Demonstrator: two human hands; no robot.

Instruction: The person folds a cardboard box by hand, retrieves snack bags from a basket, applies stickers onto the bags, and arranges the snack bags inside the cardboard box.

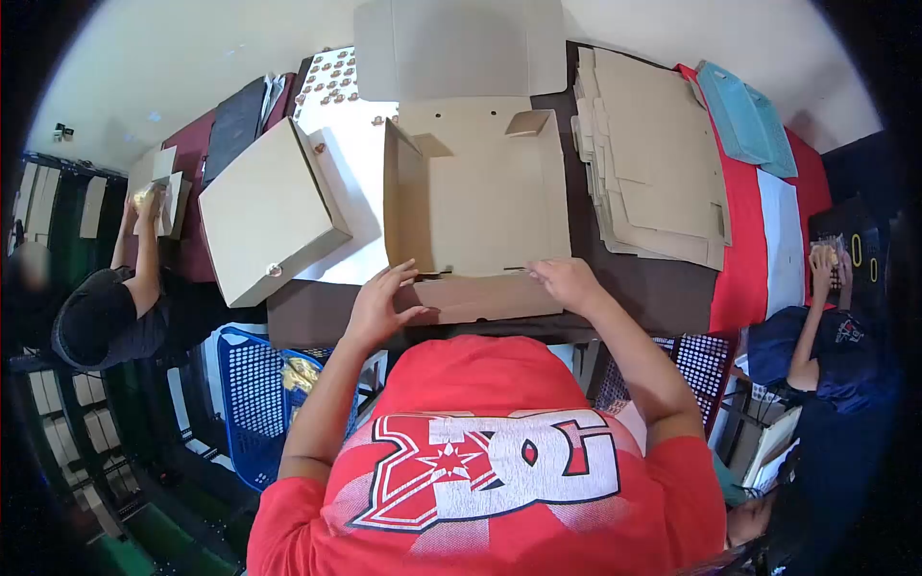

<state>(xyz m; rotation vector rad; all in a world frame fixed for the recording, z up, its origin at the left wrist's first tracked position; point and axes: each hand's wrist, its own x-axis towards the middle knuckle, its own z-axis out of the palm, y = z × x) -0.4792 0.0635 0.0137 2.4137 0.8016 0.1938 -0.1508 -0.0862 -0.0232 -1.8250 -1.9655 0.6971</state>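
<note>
an open cardboard box [495, 206] sits on the dark-covered table [639, 288] straight in front of the person in the red shirt [471, 384], its lid [461, 48] raised at the far side. both hands are at its near side, by the front flap [490, 300]. the left hand [379, 305] is at the left end of the flap, its grip open, fingers spread and thumb well apart from them, beside a dark slot. the right hand [569, 285] is at the right end, fingers bent, with thumb and forefinger close together near another slot; whether that grip has the cardboard pinched, i cannot tell.

left of the open box, a closed cardboard box [269, 216] lies at an angle, partly over a white sheet [360, 182] that bears rows of small round pieces [336, 77]. to the right is a stack of flat cardboard [658, 154], and beyond it teal baskets [735, 115] on red cloth [740, 221]. a blue basket [252, 384] stands below the table's near edge, on the left.
</note>
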